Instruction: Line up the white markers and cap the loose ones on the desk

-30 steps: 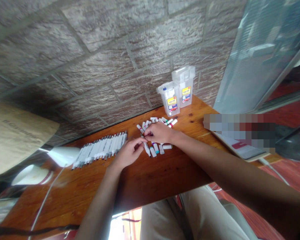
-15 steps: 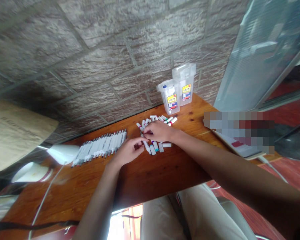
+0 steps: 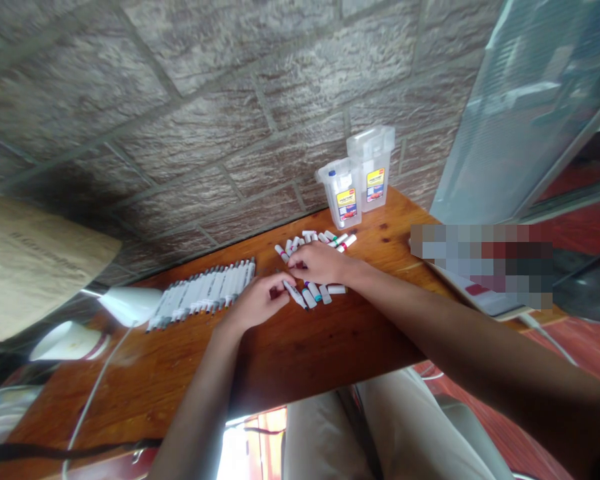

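My left hand [image 3: 263,300] is closed, with thumb and fingers pinching one end of a white marker [image 3: 296,295]. The marker slants down to the right, its dark tip pointing toward me. Just above and to the right, my right hand [image 3: 320,262] is curled, thumb and fingers together close to the left fingertips. Whatever it may hold is hidden. Around both hands lie several loose marker caps, among them a teal-banded cap [image 3: 314,291], a grey-white cap [image 3: 325,294] and a red-banded one [image 3: 347,243]. A row of white markers [image 3: 200,293] lies side by side to the left.
Two clear plastic containers [image 3: 343,200] with yellow labels stand against the stone wall [image 3: 195,133]. On the left of the wooden table [image 3: 280,360] are a white cone-shaped object [image 3: 130,305], a tipped paper cup [image 3: 70,341], a cable and a brown paper bag [image 3: 40,260].
The marker by my left hand has shifted slightly down and away from the right fingers. My hands otherwise keep nearly the same place, and the view has moved slightly.
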Action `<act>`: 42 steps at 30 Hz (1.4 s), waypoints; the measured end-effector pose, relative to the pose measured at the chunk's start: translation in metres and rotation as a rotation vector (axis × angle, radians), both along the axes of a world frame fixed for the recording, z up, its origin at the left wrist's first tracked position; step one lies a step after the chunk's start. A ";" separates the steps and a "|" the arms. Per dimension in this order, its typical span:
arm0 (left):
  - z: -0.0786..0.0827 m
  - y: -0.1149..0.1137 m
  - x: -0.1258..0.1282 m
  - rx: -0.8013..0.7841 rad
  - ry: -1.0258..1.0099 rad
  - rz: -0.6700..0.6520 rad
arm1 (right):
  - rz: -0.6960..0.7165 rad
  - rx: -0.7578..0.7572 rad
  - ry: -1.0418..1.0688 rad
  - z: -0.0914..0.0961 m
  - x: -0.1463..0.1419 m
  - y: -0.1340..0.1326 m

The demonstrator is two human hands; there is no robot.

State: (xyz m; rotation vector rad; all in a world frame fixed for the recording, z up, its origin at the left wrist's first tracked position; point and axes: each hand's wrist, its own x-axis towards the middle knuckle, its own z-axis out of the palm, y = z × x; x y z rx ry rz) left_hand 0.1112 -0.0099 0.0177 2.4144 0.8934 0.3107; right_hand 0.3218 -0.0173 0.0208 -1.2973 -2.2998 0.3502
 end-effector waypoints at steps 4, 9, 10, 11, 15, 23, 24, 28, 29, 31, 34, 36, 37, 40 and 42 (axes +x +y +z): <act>0.001 0.000 -0.001 0.011 -0.003 0.013 | 0.002 0.012 0.011 0.006 -0.002 -0.005; 0.001 0.000 -0.003 0.022 0.040 0.009 | -0.052 0.014 -0.058 0.012 -0.005 -0.014; 0.000 0.001 -0.003 0.037 0.050 0.012 | -0.061 0.009 -0.057 0.012 -0.005 -0.014; 0.000 0.001 -0.003 0.053 0.058 0.016 | -0.065 0.003 -0.047 0.012 -0.005 -0.014; 0.003 -0.001 -0.002 0.143 0.081 0.066 | -0.047 -0.119 0.046 0.014 -0.003 -0.012; 0.004 -0.002 -0.001 0.269 0.050 0.109 | 0.075 -0.658 0.336 0.018 -0.004 -0.017; 0.004 -0.003 -0.001 0.274 0.029 0.106 | 0.090 -0.686 0.377 0.017 -0.005 -0.017; 0.007 -0.008 0.001 0.289 -0.104 0.118 | 0.103 -0.746 0.535 0.015 -0.006 -0.015; 0.008 -0.010 0.002 0.297 -0.150 0.136 | 0.101 -0.741 0.572 0.015 -0.006 -0.015; 0.010 -0.012 0.003 0.318 -0.248 0.197 | 0.099 -0.714 0.629 0.016 -0.007 -0.014; 0.009 -0.012 0.005 0.339 -0.358 0.296 | 0.093 -0.673 0.661 0.018 -0.008 -0.015; 0.009 -0.010 0.005 0.301 -0.431 0.329 | 0.107 -0.655 0.664 0.019 -0.010 -0.017; 0.008 -0.009 0.004 0.260 -0.478 0.336 | 0.123 -0.646 0.667 0.019 -0.010 -0.018; 0.010 -0.007 0.004 0.091 -0.604 0.321 | 0.199 -0.611 0.672 0.019 -0.012 -0.020; 0.011 -0.007 0.003 0.046 -0.623 0.286 | 0.281 -0.596 0.686 0.016 -0.012 -0.019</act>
